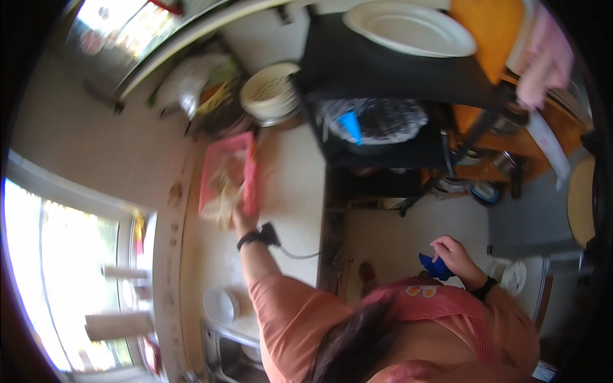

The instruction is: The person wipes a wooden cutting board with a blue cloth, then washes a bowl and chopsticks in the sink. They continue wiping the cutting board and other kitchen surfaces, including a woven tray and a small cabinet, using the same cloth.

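My left arm reaches over the counter, and my left hand (244,218) is at the near end of a pink plastic basket (251,177). It grips a pale, crumpled bag or cloth (222,206), blurred, that lies over the basket's corner. Other pale contents inside the basket are too blurred to name. Near my waist, my right hand (449,256) has its fingers curled on a blue, thin crumpled piece (437,269), perhaps cloth or plastic. Part of that piece is hidden behind the hand.
Stacked cream bowls (270,93) stand beyond the basket. A black shelf rack (383,79) bears a white oval plate (412,28) and, lower, a foil- or film-covered item (383,122). Towards me are a white bowl (221,306) and a sink (234,354). A window (72,273) is at left.
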Demonstrator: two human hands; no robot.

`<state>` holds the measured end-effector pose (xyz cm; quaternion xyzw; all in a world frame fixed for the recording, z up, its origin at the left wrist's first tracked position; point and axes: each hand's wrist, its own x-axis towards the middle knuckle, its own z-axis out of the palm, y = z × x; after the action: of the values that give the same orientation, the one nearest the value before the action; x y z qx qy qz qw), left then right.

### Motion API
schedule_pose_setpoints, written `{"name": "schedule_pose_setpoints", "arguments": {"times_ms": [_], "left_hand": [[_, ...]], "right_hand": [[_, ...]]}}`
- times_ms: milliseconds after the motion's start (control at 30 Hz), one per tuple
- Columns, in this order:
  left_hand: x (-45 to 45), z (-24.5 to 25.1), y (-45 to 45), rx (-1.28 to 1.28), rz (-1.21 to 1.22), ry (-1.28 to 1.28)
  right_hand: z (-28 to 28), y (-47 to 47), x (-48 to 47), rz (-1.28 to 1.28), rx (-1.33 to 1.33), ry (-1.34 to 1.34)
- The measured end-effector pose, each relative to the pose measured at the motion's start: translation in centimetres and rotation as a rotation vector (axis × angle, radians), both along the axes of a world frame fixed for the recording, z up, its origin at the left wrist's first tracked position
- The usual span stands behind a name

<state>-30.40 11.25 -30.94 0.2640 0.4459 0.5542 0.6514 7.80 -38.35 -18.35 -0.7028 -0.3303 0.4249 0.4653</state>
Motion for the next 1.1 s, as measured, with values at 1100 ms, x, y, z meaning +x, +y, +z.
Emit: {"name": "schedule_pose_setpoints", "arguments": {"times_ms": [1100], "left_hand": [[3.4, 33.6, -40.2, 0.212, -0.168, 0.456]], "right_hand": [[14.5, 5.1, 10.2, 0.411, 0.499, 0.21]]}}
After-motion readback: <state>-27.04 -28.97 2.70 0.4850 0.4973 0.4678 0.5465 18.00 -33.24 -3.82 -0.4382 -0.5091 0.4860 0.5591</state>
